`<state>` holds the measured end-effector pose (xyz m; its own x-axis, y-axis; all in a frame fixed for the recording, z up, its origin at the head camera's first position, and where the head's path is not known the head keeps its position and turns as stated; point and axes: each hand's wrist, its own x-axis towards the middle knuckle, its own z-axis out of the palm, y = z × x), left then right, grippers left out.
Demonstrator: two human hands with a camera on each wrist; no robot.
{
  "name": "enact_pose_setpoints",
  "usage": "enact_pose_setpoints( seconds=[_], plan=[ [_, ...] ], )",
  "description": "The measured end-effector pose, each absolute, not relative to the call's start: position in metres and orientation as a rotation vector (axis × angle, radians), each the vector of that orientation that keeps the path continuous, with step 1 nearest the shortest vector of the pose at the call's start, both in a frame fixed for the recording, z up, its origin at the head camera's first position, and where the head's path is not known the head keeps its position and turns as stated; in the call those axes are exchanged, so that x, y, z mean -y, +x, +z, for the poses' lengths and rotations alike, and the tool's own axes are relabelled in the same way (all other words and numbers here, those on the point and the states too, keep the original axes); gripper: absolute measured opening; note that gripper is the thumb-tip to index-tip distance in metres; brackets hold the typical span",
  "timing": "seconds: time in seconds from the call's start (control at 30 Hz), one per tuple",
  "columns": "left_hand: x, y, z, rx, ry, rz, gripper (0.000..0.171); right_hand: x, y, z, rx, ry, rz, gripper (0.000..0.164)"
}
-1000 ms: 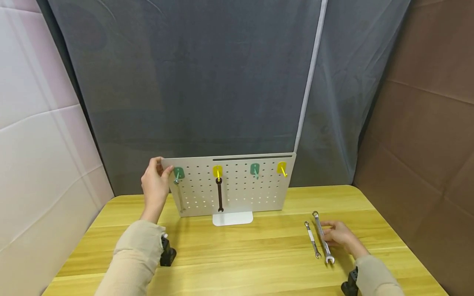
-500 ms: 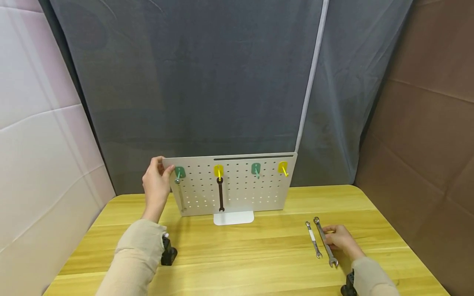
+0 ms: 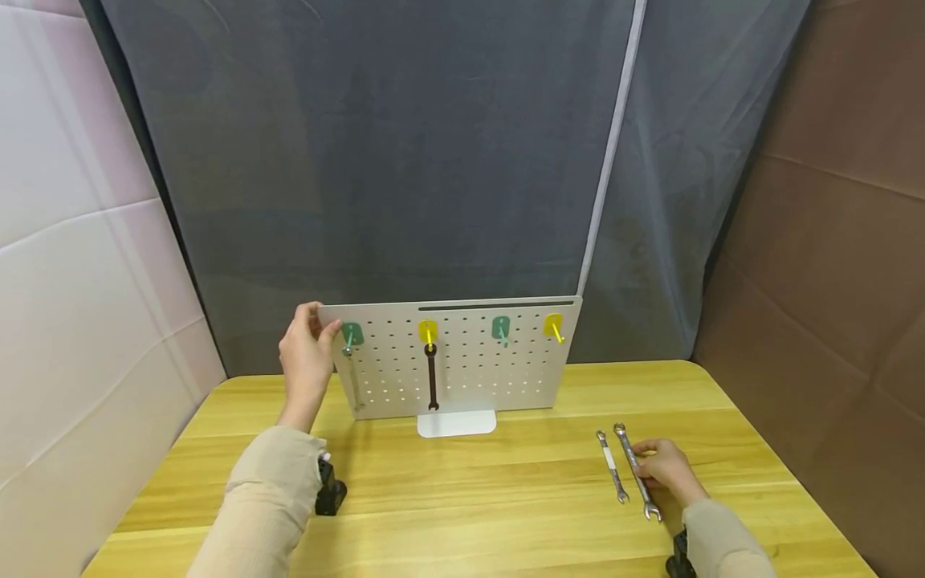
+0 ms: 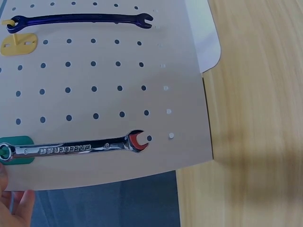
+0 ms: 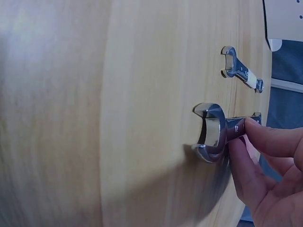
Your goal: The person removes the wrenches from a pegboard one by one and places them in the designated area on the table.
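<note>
My left hand (image 3: 303,361) grips the upper left corner of a pale pegboard (image 3: 470,369), thumb in front and fingers behind. Just beside that thumb, a shiny silver combination wrench (image 4: 80,148) hangs from a green hook (image 3: 352,333). A dark combination wrench (image 3: 433,379) hangs from the yellow hook (image 3: 428,330) to its right. At the table's right side, my right hand (image 3: 668,470) pinches a larger silver combination wrench (image 3: 628,449) between thumb and fingers, its open end (image 5: 210,132) towards me. Left of it lies a smaller silver wrench (image 3: 612,467) with a white label.
Two more hooks, one green (image 3: 500,327) and one yellow (image 3: 553,326), stick out from the pegboard's right half with nothing on them. The board stands on a white foot (image 3: 457,424) near the back of the wooden table (image 3: 448,514). A dark curtain (image 3: 433,160) hangs behind.
The larger wrench and my right hand have shifted slightly towards me, and the wrench's open end has swung a little to the right. My left hand keeps its grip on the board.
</note>
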<state>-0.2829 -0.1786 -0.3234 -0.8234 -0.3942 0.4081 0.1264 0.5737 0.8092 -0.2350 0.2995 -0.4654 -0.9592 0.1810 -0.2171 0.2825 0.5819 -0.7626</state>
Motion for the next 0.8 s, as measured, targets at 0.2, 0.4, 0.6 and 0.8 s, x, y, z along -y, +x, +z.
enact_pose_setpoints(
  seconds=[0.2, 0.4, 0.6, 0.8],
  plan=[
    [0.178, -0.283, -0.324, 2.24, 0.21, -1.219, 0.035, -0.3, -0.235, -0.466, -2.693, 0.419, -1.288, 0.036],
    [0.178, -0.285, -0.323, 2.231, 0.203, -1.205, 0.034, -0.3, -0.235, -0.464, -2.709, 0.42, -1.266, 0.033],
    [0.179, -0.285, -0.324, 2.243, 0.203, -1.206, 0.035, -0.293, -0.237, -0.459, -2.83, 0.458, -1.252, 0.034],
    [0.179, -0.284, -0.323, 2.245, 0.202, -1.206, 0.035, -0.259, -0.247, -0.44, -2.892, 0.39, -1.413, 0.032]
  ],
)
